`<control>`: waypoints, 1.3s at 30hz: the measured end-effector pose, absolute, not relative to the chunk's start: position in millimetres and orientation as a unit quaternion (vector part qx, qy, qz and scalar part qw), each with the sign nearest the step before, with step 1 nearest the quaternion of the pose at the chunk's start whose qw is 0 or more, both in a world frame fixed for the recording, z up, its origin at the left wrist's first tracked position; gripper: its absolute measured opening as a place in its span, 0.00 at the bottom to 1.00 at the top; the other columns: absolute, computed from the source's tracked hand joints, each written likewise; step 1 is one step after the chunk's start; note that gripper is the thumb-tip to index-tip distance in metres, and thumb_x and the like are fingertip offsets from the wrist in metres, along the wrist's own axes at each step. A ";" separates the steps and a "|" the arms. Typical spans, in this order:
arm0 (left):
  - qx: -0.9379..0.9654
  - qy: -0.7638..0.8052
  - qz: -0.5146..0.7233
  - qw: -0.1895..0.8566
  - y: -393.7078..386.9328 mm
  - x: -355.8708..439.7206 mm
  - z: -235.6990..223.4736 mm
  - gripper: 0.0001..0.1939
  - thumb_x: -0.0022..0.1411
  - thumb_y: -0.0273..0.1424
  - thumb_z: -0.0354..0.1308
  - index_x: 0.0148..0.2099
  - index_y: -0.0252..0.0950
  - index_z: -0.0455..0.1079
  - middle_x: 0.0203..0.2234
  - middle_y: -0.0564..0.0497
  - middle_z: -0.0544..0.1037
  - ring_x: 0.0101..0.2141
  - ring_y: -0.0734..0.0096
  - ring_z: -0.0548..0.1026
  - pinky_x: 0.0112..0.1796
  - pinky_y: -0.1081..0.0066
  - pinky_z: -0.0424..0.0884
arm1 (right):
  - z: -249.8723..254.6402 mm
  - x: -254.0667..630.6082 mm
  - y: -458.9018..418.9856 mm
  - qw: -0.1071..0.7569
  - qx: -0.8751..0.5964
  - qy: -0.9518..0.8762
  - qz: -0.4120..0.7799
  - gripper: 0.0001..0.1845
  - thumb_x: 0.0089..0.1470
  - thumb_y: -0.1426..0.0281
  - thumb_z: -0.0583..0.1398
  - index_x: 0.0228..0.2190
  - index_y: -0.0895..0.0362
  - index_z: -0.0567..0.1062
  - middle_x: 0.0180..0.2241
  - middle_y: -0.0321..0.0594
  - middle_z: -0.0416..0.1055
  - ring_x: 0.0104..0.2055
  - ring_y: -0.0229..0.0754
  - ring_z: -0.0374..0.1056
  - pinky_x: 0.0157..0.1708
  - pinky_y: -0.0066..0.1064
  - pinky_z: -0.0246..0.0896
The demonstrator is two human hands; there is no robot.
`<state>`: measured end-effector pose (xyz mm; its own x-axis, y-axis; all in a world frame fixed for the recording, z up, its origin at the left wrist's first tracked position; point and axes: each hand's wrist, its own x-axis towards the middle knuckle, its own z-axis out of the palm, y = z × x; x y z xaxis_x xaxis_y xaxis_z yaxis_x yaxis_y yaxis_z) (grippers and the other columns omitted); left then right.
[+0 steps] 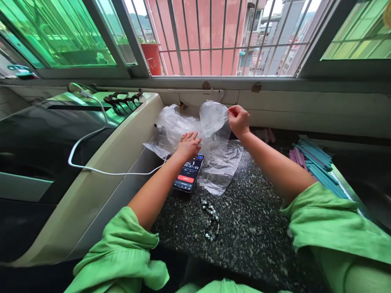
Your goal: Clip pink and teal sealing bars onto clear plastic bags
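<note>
Rolled green sleeves (122, 244) fill the near edge, with two forearms (157, 185) reaching forward from them. Beyond, a barred window (226, 81) spans the back, and a large pale appliance (122, 150) with a dark glossy top takes up the left, just beside a speckled dark counter (250, 215). On the far part of that counter, near the appliance, lies a crumpled heap of clear plastic (214, 118), a flatter part of it spreading toward the front. Over on the right sit stacked blue-green and purple strips (317, 158). Handling the plastic looks to be the step in hand: one puffed portion stands up beside the right hand (239, 121), and the next move, I judge, calls for a light, steady hold on the thin film. That right hand is closed in a pinch on the plastic's right edge. The left hand (189, 144) is palm down over the heap's near side, fingers loosely extended; its underside is hidden, so I cannot tell whether it grips or merely rests. Just below it, a phone (186, 175) shows a timer. Smallest, a beaded bracelet (212, 211) lies nearer the front, apart from the plastic.
</note>
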<state>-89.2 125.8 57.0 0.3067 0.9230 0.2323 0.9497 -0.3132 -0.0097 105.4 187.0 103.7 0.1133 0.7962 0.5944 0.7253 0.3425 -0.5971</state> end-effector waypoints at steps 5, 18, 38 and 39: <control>-0.796 -0.591 -0.112 0.075 122.7 -82.7 57.5 0.17 0.56 0.30 0.53 0.49 0.36 0.68 0.55 0.43 0.64 0.56 0.56 0.60 0.56 0.57 0.51 | 119.1 157.4 155.3 0.536 -0.479 -0.695 -0.009 0.11 0.53 0.68 0.52 0.30 0.59 0.72 0.29 0.37 0.71 0.31 0.35 0.66 0.33 0.28 0.61; -0.789 -0.441 -0.423 -0.061 46.9 25.1 28.7 0.15 0.54 0.28 0.54 0.45 0.31 0.65 0.41 0.42 0.70 0.44 0.61 0.68 0.47 0.60 0.65 | 88.3 257.5 12.0 0.526 -0.529 -0.647 0.157 0.12 0.50 0.61 0.57 0.28 0.58 0.73 0.22 0.35 0.68 0.20 0.32 0.59 0.19 0.25 0.55; -0.939 -0.278 -0.142 -0.144 -48.8 33.4 -1.4 0.10 0.61 0.25 0.47 0.31 0.36 0.69 0.33 0.49 0.72 0.35 0.70 0.67 0.37 0.71 0.66 | 24.5 282.1 18.0 0.365 -0.607 -0.577 0.407 0.13 0.44 0.64 0.57 0.32 0.59 0.72 0.22 0.33 0.65 0.19 0.30 0.56 0.17 0.23 0.50; -0.941 -0.275 -0.137 -0.141 -48.0 32.7 -0.8 0.11 0.61 0.25 0.46 0.30 0.36 0.68 0.32 0.49 0.72 0.34 0.70 0.66 0.36 0.71 0.66 | 25.7 276.6 29.3 0.361 -0.597 -0.599 0.393 0.13 0.45 0.67 0.56 0.34 0.59 0.72 0.22 0.33 0.65 0.19 0.30 0.56 0.18 0.23 0.51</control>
